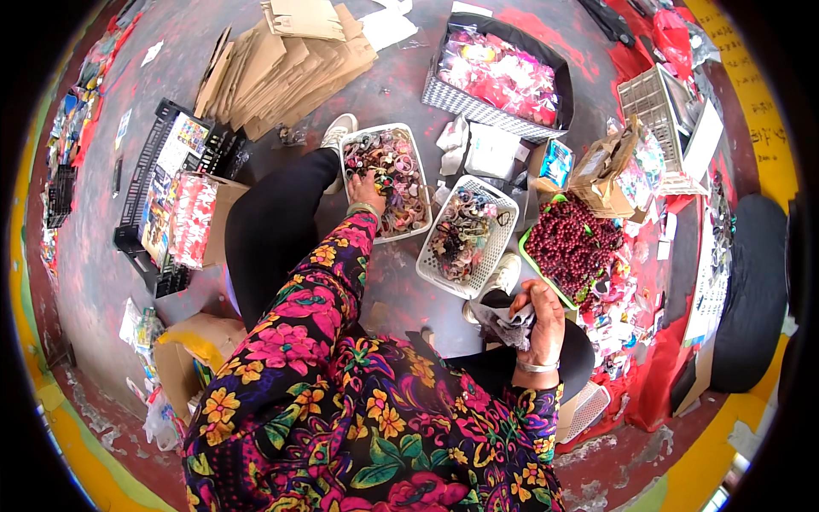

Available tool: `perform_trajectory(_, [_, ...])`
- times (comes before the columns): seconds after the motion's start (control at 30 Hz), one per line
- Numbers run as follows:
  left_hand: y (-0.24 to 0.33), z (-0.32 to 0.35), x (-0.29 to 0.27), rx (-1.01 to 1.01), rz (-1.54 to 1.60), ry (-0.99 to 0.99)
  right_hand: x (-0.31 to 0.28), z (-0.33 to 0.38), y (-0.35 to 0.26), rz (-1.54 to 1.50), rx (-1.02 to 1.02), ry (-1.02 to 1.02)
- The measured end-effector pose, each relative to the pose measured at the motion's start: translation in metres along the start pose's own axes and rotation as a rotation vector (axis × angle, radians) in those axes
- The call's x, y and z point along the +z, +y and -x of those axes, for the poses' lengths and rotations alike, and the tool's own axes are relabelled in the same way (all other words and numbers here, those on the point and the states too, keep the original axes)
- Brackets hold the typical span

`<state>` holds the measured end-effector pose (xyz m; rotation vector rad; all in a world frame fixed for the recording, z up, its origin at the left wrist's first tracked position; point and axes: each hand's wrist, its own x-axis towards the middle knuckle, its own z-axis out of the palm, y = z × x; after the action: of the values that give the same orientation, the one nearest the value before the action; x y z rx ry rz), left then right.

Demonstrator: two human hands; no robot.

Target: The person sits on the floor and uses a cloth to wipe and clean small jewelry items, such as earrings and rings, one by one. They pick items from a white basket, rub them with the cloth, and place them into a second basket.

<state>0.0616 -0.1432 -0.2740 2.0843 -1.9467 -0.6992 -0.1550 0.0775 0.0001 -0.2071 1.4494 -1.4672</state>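
My left hand (365,191) reaches into the left white basket (420,200), its fingers apart on the near left part of a pile of colourful hair ties (401,175). Whether the fingertips pinch any one piece is not clear. In my right hand (543,328), raised above my right knee, is a crumpled grey cloth (509,326), with the fingers curled round it. Between the hands stands a second white basket (426,271), holding mostly dark hair ties (465,235).
Right of the baskets, a green tray (546,288) holds dark red beads (573,247). Behind are a patterned bin (490,124) of pink packets and an open carton (601,171). Flattened cardboard (286,72) and a black crate (136,209) lie to the left.
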Motion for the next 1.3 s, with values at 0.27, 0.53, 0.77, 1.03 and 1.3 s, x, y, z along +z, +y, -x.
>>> perform_trajectory(0.27, [0.003, -0.016, -0.002, -0.299, 0.017, -0.283, 0.009, 0.003, -0.006, -0.022, 0.056, 0.005])
perform_trajectory(0.53, [0.009, -0.02, -0.001, -0.32, 0.438, 0.233, 0.006, 0.01, -0.008, -0.05, 0.005, -0.055])
perform_trajectory(0.77, [0.056, 0.005, -0.075, -0.194, 1.945, -0.368, -0.005, 0.013, -0.005, -0.068, -0.033, -0.084])
perform_trajectory(1.03, [0.111, 0.074, -0.165, 0.133, 2.257, -0.934, -0.017, 0.018, -0.009, -0.269, -0.092, -0.291])
perform_trajectory(1.3, [0.146, 0.143, -0.209, -0.038, 2.139, -1.111, -0.034, -0.004, 0.006, -0.666, -0.121, -0.341])
